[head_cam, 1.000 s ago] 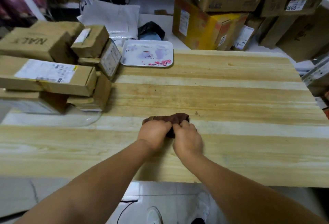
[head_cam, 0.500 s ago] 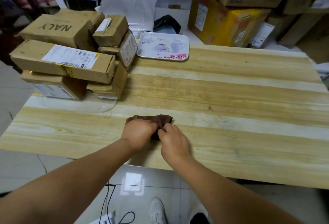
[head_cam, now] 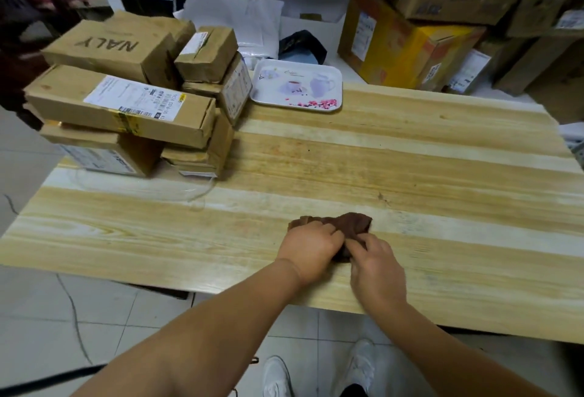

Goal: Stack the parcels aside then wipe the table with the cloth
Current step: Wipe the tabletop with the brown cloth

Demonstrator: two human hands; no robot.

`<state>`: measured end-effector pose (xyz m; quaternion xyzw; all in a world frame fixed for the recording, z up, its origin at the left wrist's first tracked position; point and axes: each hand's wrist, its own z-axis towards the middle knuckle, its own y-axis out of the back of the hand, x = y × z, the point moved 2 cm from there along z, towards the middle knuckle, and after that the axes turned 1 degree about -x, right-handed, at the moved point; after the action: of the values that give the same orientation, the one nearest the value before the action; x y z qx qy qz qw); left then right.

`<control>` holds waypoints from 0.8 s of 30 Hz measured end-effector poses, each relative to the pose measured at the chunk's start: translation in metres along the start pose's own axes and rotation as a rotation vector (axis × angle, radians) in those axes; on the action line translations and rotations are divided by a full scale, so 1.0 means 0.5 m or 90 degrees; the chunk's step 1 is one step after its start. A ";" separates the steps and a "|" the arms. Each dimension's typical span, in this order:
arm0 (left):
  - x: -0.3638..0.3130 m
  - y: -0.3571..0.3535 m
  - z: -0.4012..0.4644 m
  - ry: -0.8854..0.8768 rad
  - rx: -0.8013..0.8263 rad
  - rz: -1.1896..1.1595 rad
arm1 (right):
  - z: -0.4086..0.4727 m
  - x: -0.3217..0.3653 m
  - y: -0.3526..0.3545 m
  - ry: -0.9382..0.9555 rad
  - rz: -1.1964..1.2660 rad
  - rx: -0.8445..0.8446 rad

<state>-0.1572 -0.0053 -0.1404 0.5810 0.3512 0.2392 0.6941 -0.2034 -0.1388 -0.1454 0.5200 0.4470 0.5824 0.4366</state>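
Pale striped wood fills the middle of the frame: a long surface (head_cam: 410,156) with tiled floor below it at the bottom and cardboard cartons (head_cam: 442,17) crowded along the upper right. At the upper left of the frame the parcels (head_cam: 132,96) sit stacked in a tight pile on the surface's far corner, brown boxes laid over one another, several with white shipping labels, one marked with dark handwritten letters. Just right of the pile lies a white tray (head_cam: 297,85) printed with a cup, a jug and pink blossoms.

Low in the centre, near the front edge, the brown cloth (head_cam: 347,224) lies bunched on the wood. The left hand (head_cam: 311,251) presses down on its left part with fingers curled over the fabric, grasping it. The right hand (head_cam: 376,270) sits just beside, its thumb and fingertips pinching the cloth's near fold. Both forearms reach up from the bottom edge, and white shoes (head_cam: 278,377) show on the floor beneath.
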 end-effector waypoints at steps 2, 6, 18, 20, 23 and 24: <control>0.048 0.009 -0.035 0.016 -0.009 0.019 | 0.012 0.065 -0.016 0.062 0.004 0.017; 0.137 0.015 -0.106 0.047 -0.046 0.050 | 0.045 0.158 -0.040 0.131 -0.002 0.036; 0.258 0.043 -0.024 0.206 -0.086 0.084 | 0.247 0.194 -0.053 0.215 -0.061 0.074; 0.285 0.044 0.016 0.255 -0.097 0.067 | 0.305 0.190 -0.058 0.210 -0.054 0.083; 0.313 0.044 0.071 0.287 -0.117 0.052 | 0.376 0.181 -0.051 0.196 -0.053 0.104; 0.319 0.047 0.088 0.287 -0.117 0.046 | 0.397 0.176 -0.043 0.188 -0.052 0.102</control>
<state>-0.0198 0.0894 -0.1476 0.4599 0.4529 0.4182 0.6392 -0.0117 -0.0351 -0.1356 0.4435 0.5718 0.5968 0.3467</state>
